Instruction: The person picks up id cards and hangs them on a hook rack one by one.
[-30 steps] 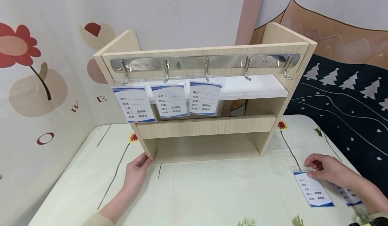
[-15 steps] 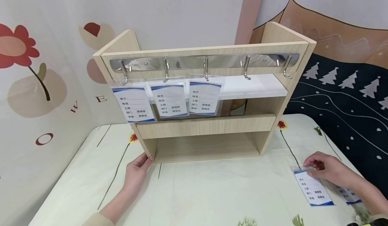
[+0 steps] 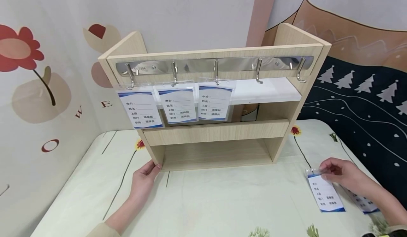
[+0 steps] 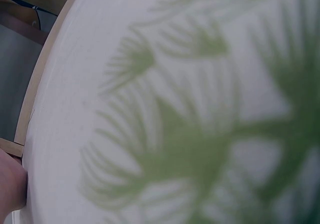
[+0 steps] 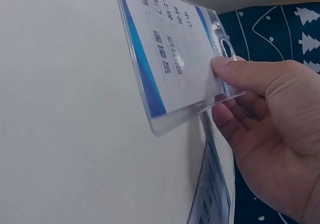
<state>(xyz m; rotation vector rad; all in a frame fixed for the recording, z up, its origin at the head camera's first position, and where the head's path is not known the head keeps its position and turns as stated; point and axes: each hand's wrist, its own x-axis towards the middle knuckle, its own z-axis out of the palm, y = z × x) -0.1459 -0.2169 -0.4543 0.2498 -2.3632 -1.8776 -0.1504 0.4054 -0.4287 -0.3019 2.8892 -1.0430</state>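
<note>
My right hand (image 3: 344, 173) pinches a clear plastic badge holder (image 3: 325, 193) near its slotted top edge, thumb on the front and fingers behind, as the right wrist view shows. The card inside is white with blue bands. Partly behind that hand, a second badge holder (image 3: 363, 202) lies on the floral cloth. My left hand (image 3: 144, 178) holds the lower left front corner of a light wooden shelf (image 3: 216, 131). On the shelf's three left hooks hang a left badge (image 3: 141, 110), a middle badge (image 3: 178, 105) and a third badge (image 3: 215, 102).
A metal hook rail (image 3: 197, 65) runs along the shelf's upper front; its two right hooks (image 3: 259, 71) carry nothing. A white board (image 3: 267, 90) sits below it. Pale floral cloth (image 3: 222, 201) lies under everything, with a patterned wall behind and a dark tree-print fabric (image 3: 359, 102) at right.
The right hand now holds the badge holder raised a little, with its lower edge shifted up and left. The left hand and the shelf have stayed in place.
</note>
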